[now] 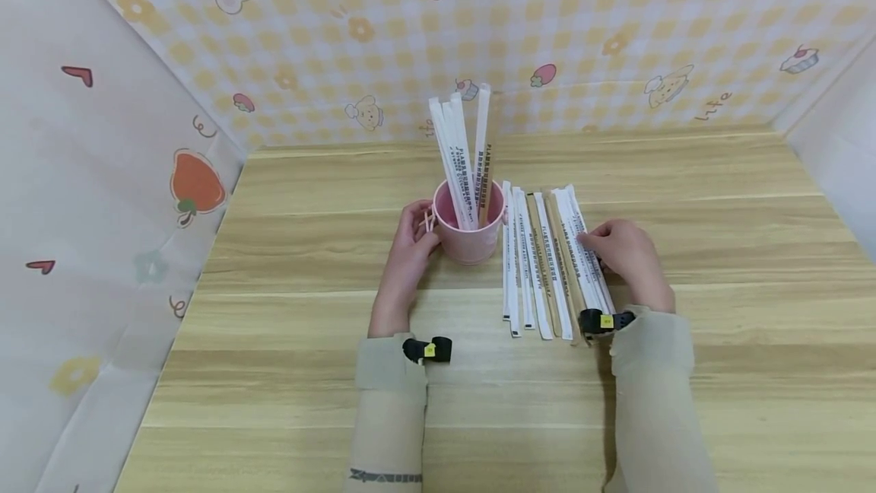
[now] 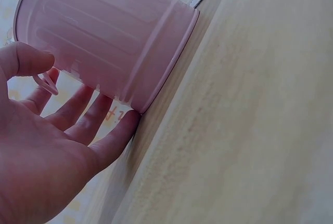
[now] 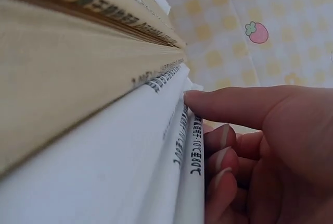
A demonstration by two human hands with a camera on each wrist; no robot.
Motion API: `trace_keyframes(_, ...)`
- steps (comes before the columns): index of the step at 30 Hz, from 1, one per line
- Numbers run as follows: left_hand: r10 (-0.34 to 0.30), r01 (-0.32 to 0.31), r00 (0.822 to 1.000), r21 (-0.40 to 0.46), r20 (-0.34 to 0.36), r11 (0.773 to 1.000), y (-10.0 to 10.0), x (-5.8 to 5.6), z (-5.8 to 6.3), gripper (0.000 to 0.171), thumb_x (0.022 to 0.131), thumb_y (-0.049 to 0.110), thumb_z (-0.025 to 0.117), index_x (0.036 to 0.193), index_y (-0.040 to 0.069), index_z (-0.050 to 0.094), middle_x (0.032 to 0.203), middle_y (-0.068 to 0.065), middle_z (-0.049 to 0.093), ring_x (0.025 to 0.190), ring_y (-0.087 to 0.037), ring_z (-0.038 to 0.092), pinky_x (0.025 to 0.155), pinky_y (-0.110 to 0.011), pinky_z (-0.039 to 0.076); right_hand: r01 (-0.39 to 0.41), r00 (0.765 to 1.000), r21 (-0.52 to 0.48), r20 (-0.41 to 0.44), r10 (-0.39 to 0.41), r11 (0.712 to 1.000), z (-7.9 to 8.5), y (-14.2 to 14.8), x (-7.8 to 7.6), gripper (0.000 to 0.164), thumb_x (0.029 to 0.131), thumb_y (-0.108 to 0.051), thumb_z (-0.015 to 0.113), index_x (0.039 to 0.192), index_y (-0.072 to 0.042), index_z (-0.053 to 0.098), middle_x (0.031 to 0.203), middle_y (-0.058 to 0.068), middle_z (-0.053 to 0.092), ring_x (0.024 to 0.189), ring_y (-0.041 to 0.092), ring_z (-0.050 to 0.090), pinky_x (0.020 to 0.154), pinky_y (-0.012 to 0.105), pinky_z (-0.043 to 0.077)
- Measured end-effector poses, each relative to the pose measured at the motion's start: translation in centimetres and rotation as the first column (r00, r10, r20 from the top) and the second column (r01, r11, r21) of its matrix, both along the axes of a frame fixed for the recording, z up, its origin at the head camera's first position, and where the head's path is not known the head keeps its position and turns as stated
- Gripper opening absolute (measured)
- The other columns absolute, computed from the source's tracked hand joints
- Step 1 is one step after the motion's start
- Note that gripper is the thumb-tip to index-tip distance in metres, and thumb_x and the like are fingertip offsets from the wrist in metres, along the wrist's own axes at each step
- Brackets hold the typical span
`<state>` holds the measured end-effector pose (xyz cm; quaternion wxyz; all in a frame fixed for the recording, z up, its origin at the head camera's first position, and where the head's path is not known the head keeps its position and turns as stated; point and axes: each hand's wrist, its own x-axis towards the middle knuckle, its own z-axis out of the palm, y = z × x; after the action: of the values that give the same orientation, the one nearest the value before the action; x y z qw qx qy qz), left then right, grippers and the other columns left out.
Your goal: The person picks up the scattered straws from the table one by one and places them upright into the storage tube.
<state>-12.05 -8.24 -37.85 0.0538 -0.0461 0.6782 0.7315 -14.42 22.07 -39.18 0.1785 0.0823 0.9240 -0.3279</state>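
Observation:
A pink bucket (image 1: pixel 468 242) stands upright, holding several paper-wrapped straws (image 1: pixel 458 151), mostly white with one brown. My left hand (image 1: pixel 414 238) holds the bucket's left side by its small handle. In the left wrist view, the fingertips (image 2: pixel 93 107) rest along the bucket's wall and base, with the thumb near the rim. To the right of the bucket, more wrapped straws (image 1: pixel 541 272) lie in a row, white and brown. At the row's right end my right hand (image 1: pixel 626 253) pinches white wrapped straws (image 3: pixel 195 151), its thumb on top and fingers curled against their outer side.
A wood-grain table (image 1: pixel 274 371) bears everything. Behind it hangs a yellow checked cloth (image 1: pixel 582 44) with cartoon prints, and a white printed cloth (image 1: pixel 103 196) covers the left side. Black wrist cameras sit on both cuffs.

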Motion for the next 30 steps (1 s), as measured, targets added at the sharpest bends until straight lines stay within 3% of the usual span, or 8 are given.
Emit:
trace_keyframes(6,0.002,-0.002,1.0,-0.009,0.005,1.0,0.0,0.0,0.0,0.046,0.083,0.001,0.047,0.127,0.014,0.039,0.134,-0.003,0.037,0.122,-0.014,0.037,0.096,-0.027,0.038,0.062,0.998,-0.024,-0.013,-0.063,0.998,0.4,0.2,0.1,0.04,0.087,-0.039,0.05,0.1,-0.002,0.058,0.088,0.013,0.057,0.07,0.022,0.053,0.056,0.032,0.047)
trace_keyframes(9,0.004,-0.004,1.0,-0.02,0.011,1.0,-0.1,0.1,-0.1,0.046,0.084,0.001,0.047,0.127,0.015,0.039,0.134,-0.002,0.037,0.122,-0.015,0.037,0.096,-0.027,0.038,0.065,0.995,-0.023,-0.077,-0.067,0.998,0.7,0.5,0.2,0.047,0.087,-0.046,0.047,0.103,-0.003,0.057,0.084,0.013,0.055,0.069,0.024,0.052,0.053,0.03,0.045)
trace_keyframes(14,0.004,-0.004,1.0,-0.01,0.006,1.0,-0.1,0.1,-0.1,0.046,0.083,0.001,0.047,0.126,0.014,0.039,0.134,-0.003,0.037,0.122,-0.015,0.037,0.096,-0.028,0.038,0.114,0.971,-0.073,-0.205,-0.127,0.991,1.4,0.4,0.0,0.056,0.082,-0.058,0.045,0.104,-0.007,0.055,0.081,0.01,0.053,0.065,0.027,0.052,0.047,0.041,0.046)
trace_keyframes(21,0.003,-0.003,1.0,-0.011,0.002,1.0,-0.1,0.1,0.0,0.045,0.084,0.002,0.048,0.126,0.015,0.04,0.133,-0.002,0.039,0.121,-0.015,0.039,0.096,-0.029,0.039,0.149,0.898,-0.155,-0.392,-0.2,0.977,4.5,-1.0,0.4,0.051,0.083,-0.054,0.046,0.102,-0.008,0.059,0.086,0.008,0.055,0.067,0.024,0.051,0.051,0.031,0.043)
trace_keyframes(25,0.002,-0.002,1.0,-0.019,-0.008,1.0,-0.1,0.2,0.0,0.045,0.084,0.002,0.047,0.126,0.015,0.04,0.132,-0.002,0.04,0.121,-0.015,0.039,0.095,-0.029,0.039,0.164,0.86,-0.194,-0.452,-0.236,0.967,6.2,-2.1,0.7,0.047,0.082,-0.052,0.049,0.103,-0.012,0.06,0.082,0.005,0.057,0.064,0.022,0.055,0.047,0.026,0.043)
trace_keyframes(30,0.004,-0.004,1.0,-0.033,-0.01,0.999,-0.2,0.3,0.2,0.045,0.084,0.002,0.047,0.126,0.015,0.04,0.131,-0.002,0.041,0.12,-0.016,0.04,0.095,-0.03,0.039,0.094,0.787,-0.322,-0.556,-0.268,0.942,7.5,-3.9,0.7,0.035,0.083,-0.04,0.056,0.102,-0.011,0.062,0.08,0.002,0.061,0.06,0.017,0.056,0.045,0.019,0.046)
